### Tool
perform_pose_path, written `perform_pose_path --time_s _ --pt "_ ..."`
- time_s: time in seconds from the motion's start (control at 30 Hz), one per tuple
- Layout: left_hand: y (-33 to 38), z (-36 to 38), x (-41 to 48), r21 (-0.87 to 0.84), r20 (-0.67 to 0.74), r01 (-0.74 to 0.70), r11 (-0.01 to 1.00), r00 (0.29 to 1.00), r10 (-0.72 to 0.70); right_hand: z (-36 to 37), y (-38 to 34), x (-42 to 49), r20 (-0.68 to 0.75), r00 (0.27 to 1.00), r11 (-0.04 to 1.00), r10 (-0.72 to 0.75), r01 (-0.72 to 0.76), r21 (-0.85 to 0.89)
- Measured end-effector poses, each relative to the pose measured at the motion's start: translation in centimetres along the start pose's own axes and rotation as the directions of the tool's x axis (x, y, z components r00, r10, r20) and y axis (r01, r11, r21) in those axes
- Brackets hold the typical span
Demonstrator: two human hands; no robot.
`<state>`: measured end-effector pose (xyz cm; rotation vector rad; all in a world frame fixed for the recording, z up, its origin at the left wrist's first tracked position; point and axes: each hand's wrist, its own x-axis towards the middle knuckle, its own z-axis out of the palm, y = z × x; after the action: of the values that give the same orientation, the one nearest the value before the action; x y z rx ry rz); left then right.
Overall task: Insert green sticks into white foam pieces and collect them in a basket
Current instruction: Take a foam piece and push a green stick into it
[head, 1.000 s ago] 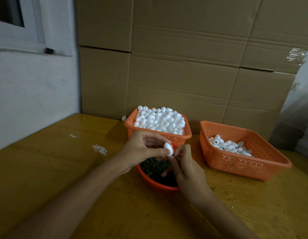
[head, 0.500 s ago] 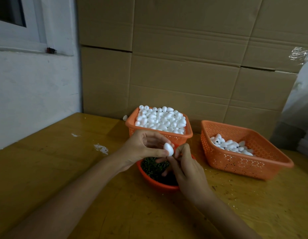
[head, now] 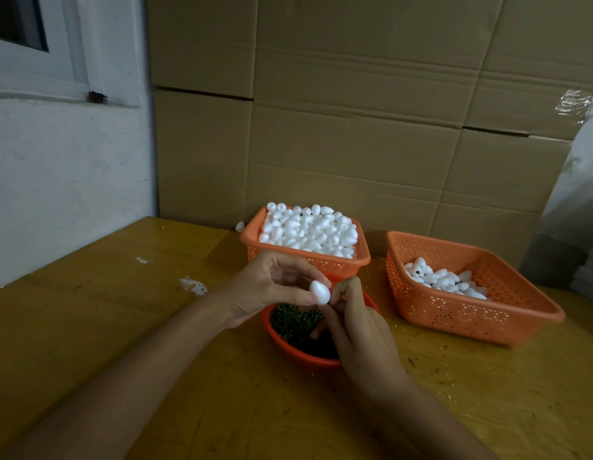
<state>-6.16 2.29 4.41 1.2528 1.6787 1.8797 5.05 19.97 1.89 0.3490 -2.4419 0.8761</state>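
Pinching one white foam piece between thumb and fingertips, the left hand is holding it up directly over the red bowl of green sticks, probably so a dropped stick is landing back in the supply. Meanwhile the right hand is pressing in from the piece's right side, fingers curled tight against it; whether a stick is sitting between them, cannot tell. The heaped supply basket is standing just behind, and the part-filled collecting basket is waiting near, to the right.

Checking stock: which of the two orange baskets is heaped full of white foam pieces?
The left basket, piled above its rim; the right basket holds only a small cluster on its floor.
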Motion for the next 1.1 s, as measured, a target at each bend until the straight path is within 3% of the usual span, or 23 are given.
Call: perform_pose_path --time_s 1.1 --pt "-0.12 -0.44 -0.05 0.043 0.039 0.010 0.999 0.999 -0.012 0.14 0.56 -0.01 -0.024 1.000 1.000 -0.011 0.011 -0.006"
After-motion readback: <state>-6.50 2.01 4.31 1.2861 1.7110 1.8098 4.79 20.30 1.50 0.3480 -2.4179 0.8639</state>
